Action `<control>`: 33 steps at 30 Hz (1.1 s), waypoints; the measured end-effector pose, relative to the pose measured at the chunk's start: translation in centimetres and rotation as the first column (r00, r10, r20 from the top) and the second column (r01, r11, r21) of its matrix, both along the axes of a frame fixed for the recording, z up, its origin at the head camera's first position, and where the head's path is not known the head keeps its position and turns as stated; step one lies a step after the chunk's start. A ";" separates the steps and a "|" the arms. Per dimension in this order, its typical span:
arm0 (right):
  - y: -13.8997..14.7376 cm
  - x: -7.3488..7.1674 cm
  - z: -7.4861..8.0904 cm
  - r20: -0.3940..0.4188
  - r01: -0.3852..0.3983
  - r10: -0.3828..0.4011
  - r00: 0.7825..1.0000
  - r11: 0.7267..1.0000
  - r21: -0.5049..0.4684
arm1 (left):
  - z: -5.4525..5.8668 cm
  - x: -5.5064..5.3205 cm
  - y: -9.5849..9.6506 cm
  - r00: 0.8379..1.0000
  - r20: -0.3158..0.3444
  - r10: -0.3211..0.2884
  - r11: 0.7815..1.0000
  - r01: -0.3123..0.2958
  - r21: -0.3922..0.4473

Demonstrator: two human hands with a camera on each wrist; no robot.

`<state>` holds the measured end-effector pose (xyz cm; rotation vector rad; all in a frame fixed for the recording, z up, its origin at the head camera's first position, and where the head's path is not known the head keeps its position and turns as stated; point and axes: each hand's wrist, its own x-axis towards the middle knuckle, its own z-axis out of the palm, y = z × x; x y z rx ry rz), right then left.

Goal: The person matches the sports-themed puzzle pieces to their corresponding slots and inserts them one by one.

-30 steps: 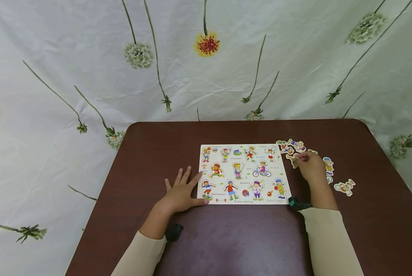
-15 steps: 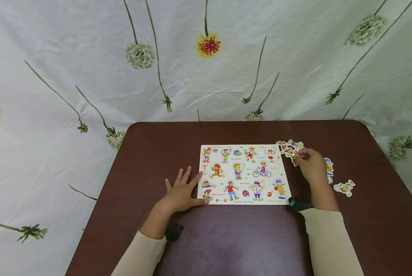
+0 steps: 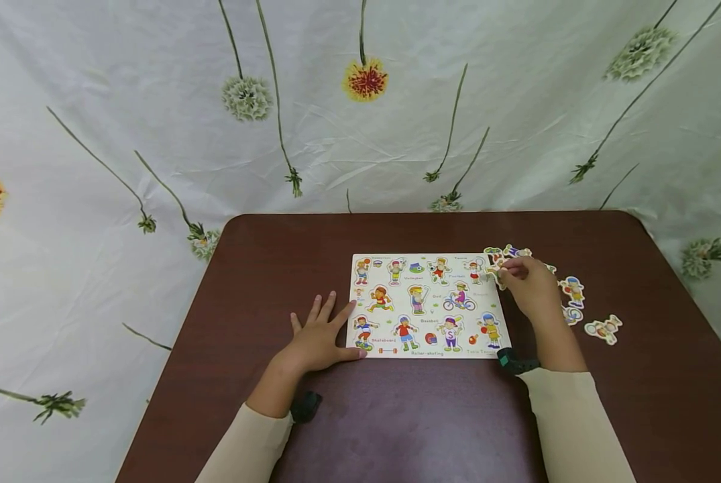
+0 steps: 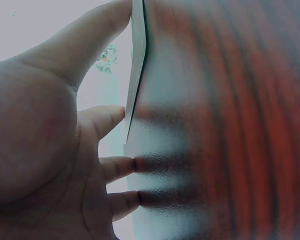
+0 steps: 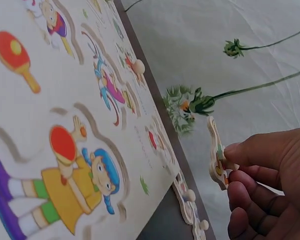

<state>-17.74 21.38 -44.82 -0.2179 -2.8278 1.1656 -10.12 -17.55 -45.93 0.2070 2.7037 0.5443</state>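
A white puzzle board (image 3: 428,341) with children playing sports lies flat on the table. My left hand (image 3: 314,339) is spread at its left side, thumb and index finger touching the board's edge and the other fingertips on the tabletop. My right hand (image 3: 532,288) pinches a wooden puzzle piece (image 5: 217,155) by its small knob, between thumb and fingers. In the right wrist view the piece stands on edge, raised, with its printed side partly hidden by the fingers. From the head view it overlaps the board's upper right edge. Recessed outlines surround the table tennis girl (image 5: 77,192) printed on the board.
Several loose puzzle pieces lie on the dark brown table (image 3: 263,268) right of the board, among them a figure in yellow (image 3: 573,290) and one farther right (image 3: 603,329). Others lie by the upper right corner (image 5: 187,197). A flowered cloth (image 3: 312,134) hangs behind.
My right hand has moved left from the loose pieces toward the board's right edge, lifting a puzzle piece with it. The left hand stays in place.
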 end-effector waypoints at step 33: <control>-10.0 1.1 -0.3 -0.017 -0.395 0.395 0.918 0.918 0.019 | -0.1 0.0 -0.1 1.000 0.000 -0.008 1.000 0.008 -0.004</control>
